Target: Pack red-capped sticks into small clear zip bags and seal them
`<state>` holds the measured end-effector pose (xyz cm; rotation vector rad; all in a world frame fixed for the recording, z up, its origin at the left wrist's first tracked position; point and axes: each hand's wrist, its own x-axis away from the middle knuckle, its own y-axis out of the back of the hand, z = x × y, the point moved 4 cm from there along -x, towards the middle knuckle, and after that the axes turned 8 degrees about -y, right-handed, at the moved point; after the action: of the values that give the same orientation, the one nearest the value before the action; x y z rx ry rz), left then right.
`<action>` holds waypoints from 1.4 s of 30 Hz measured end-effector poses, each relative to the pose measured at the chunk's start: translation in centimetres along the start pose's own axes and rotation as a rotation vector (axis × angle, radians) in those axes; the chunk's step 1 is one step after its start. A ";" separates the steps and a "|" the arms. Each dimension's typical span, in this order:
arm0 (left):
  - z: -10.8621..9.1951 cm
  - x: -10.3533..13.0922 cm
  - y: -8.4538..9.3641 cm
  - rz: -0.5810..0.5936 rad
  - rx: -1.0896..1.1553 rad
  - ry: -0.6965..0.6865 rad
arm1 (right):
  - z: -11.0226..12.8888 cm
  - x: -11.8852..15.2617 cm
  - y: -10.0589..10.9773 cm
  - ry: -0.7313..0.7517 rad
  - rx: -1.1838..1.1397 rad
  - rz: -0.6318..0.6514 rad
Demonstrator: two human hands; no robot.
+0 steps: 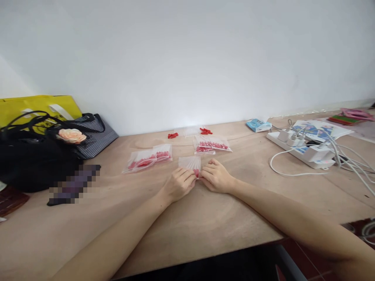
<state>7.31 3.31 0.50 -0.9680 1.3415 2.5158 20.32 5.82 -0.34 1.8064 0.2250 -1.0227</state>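
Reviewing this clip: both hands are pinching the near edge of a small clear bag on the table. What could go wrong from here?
The left hand and right hand grip only the near edge of the small clear plastic bag of red pieces, so pieces could spill onto the wooden table. Loose red pieces near the wall might be overlooked. The filled clear bags lie close by and could be nudged.
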 end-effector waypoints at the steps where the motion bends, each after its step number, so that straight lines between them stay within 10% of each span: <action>1: 0.0 0.0 0.1 0.000 -0.009 -0.010 | 0.0 0.0 0.1 0.002 0.007 -0.001; 25: 2.4 3.6 3.4 -0.051 0.260 0.103 | -1.0 0.9 -1.0 -0.227 -0.309 0.218; 32: 7.7 6.2 1.9 0.037 -0.276 0.526 | -2.1 -0.6 -4.0 -0.317 -0.185 0.256; 42: 10.2 7.0 0.3 0.119 -0.441 0.523 | -6.3 -4.9 -8.1 -0.383 0.211 0.244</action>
<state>-3.19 9.85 0.62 -1.7797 0.9671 2.8351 16.02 16.31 -1.36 1.7287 -0.3409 -1.2236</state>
